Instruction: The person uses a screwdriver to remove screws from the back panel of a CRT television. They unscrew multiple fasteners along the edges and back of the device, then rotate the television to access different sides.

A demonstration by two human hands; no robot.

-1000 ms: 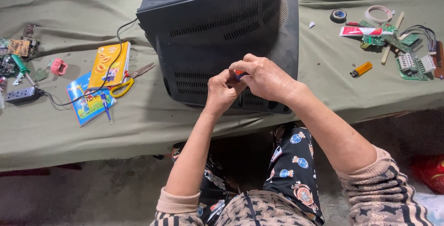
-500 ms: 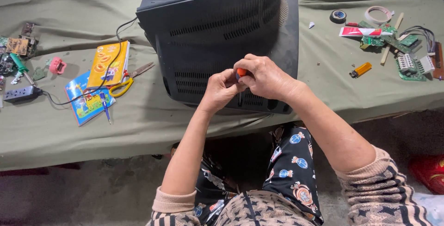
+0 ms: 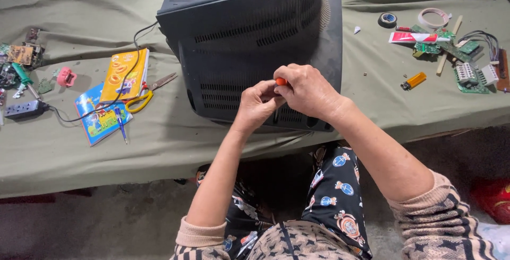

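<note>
- Left of the television set [image 3: 249, 42]: yellow-handled scissors [image 3: 142, 96], untouched.
- Left hand [image 3: 258, 106] pinched on orange-handled screwdriver [image 3: 281, 81] at the set's vented back.
- Right hand [image 3: 308, 91] closed round the handle top.
- Back cover still on; no removed screws seen.
- Right of the set: orange lighter [image 3: 414, 81].

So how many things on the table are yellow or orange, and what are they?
Yellow booklet: 1
Yellow-handled scissors: 1
Orange lighter: 1
Orange tool tip, held between the left hand and right hand against the dark television: 1
Total: 4
</note>
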